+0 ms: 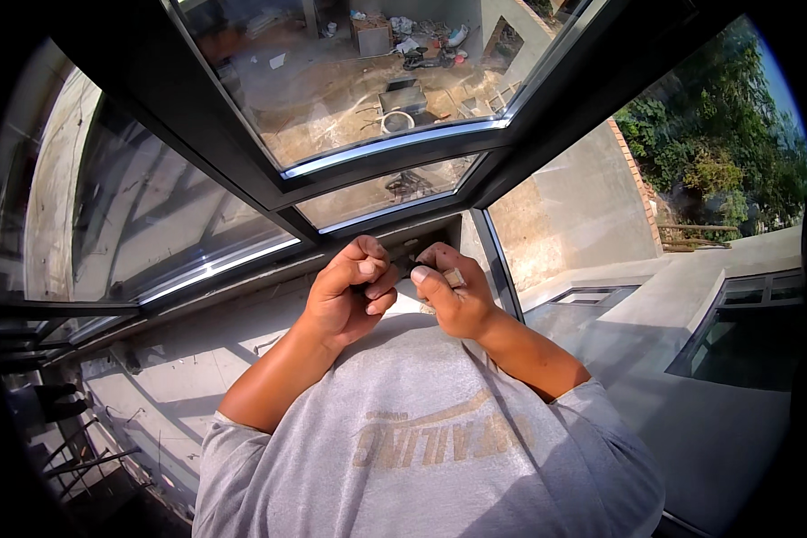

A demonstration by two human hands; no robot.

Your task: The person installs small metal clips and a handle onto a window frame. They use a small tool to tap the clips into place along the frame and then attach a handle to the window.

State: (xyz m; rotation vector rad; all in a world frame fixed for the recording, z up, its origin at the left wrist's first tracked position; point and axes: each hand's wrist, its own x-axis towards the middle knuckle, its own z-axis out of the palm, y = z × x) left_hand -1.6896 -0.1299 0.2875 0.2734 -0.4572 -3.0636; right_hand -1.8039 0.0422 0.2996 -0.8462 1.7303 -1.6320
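Observation:
My left hand [348,291] is raised in front of my chest, its fingers curled and thumb pressed against the index finger. Whatever it may grip is hidden inside the fingers. Beside it, a short gap away, my right hand [462,300] is closed around a small tan block-like piece [455,278], which shows between thumb and fingers. Something small and dark [407,266] sits at the fingertips of the right hand, too small to name. Just beyond both hands runs the dark metal window frame [394,166] with glass panes.
Through the glass lies a yard below with a white bucket [397,121] and scattered rubbish [430,43]. Glazed panels [170,206] stand at left. A pale wall [583,193] and trees [708,134] are at right. Dark metal rods [76,457] are at lower left.

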